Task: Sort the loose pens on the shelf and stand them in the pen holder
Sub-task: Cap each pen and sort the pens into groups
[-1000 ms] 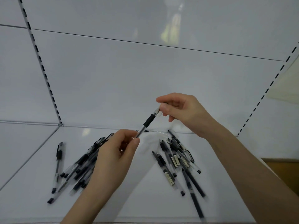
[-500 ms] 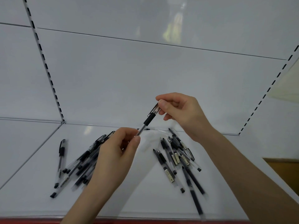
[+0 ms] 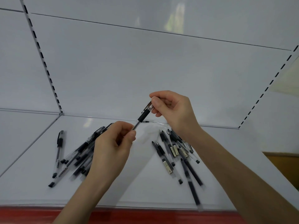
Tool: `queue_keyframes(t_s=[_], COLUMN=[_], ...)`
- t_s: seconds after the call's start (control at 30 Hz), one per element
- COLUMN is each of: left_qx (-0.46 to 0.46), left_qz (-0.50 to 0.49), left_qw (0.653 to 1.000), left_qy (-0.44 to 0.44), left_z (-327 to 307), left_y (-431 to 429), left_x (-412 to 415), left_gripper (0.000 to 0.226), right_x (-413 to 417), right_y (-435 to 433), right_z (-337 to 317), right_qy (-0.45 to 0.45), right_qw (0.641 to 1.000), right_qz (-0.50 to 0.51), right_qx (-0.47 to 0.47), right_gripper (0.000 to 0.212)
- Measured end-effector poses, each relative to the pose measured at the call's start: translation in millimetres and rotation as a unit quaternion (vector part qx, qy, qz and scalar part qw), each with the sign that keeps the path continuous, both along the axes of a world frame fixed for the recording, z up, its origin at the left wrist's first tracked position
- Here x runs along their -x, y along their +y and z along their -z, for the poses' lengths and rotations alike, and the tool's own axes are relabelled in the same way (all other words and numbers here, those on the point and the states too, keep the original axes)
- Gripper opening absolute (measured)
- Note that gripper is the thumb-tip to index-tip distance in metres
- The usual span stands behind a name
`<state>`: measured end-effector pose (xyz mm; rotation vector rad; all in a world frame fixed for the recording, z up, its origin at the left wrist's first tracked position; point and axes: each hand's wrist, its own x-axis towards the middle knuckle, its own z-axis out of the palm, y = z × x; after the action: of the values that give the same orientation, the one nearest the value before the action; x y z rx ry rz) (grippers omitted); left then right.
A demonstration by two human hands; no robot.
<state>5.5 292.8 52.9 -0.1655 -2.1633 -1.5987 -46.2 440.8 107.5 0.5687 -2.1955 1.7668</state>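
Above the white shelf I hold one clear pen with a black grip, tilted up to the right. My left hand pinches its lower barrel. My right hand pinches a clear cap that sits over the pen's upper end. A pile of black-and-clear pens lies at the left, partly hidden by my left hand. A second pile of pens lies at the right, under my right forearm. No pen holder is in view.
The shelf has a white back panel with slotted uprights at left and right. A red strip runs along the front edge. One pen lies apart at the far left. A brown surface shows at the right.
The cap in my right hand has slid down over the pen's upper end. Both hands have stayed in nearly the same place. The camera has tipped down a little.
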Motion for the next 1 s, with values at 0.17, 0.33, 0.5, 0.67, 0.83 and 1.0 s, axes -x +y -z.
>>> queue_keyframes(t_s=[0.17, 0.33, 0.5, 0.67, 0.83, 1.0], left_qx=[0.131, 0.311, 0.371, 0.381, 0.259, 0.058], left_qz=[-0.031, -0.133, -0.159, -0.154, -0.116, 0.063], left_qw=[0.99, 0.938, 0.905, 0.903, 0.957, 0.986], left_qy=[-0.033, -0.082, -0.131, -0.125, -0.051, -0.141], left_z=[12.4, 38.6, 43.4, 45.3, 35.6, 22.7], left_y=[-14.6, -41.0, -49.4, -46.6, -35.6, -5.8], left_x=[8.9, 12.4, 10.6, 13.8, 7.0, 1.1], left_gripper=[0.018, 0.013, 0.017, 0.026, 0.009, 0.01], right_x=[10.2, 7.9, -5.1, -5.2, -1.7, -6.5], right_y=[12.0, 33.9, 37.1, 28.4, 25.1, 10.9], right_z=[20.8, 50.7, 60.5, 65.0, 62.1, 43.5], right_qy=[-0.101, -0.144, -0.192, -0.185, -0.209, -0.271], right_qw=[0.994, 0.948, 0.878, 0.841, 0.885, 0.952], right_qz=[-0.008, 0.027, -0.011, -0.006, 0.01, -0.094], right_qx=[-0.046, -0.282, -0.438, -0.509, -0.416, -0.106], right_gripper=[0.014, 0.008, 0.028, 0.038, 0.027, 0.013])
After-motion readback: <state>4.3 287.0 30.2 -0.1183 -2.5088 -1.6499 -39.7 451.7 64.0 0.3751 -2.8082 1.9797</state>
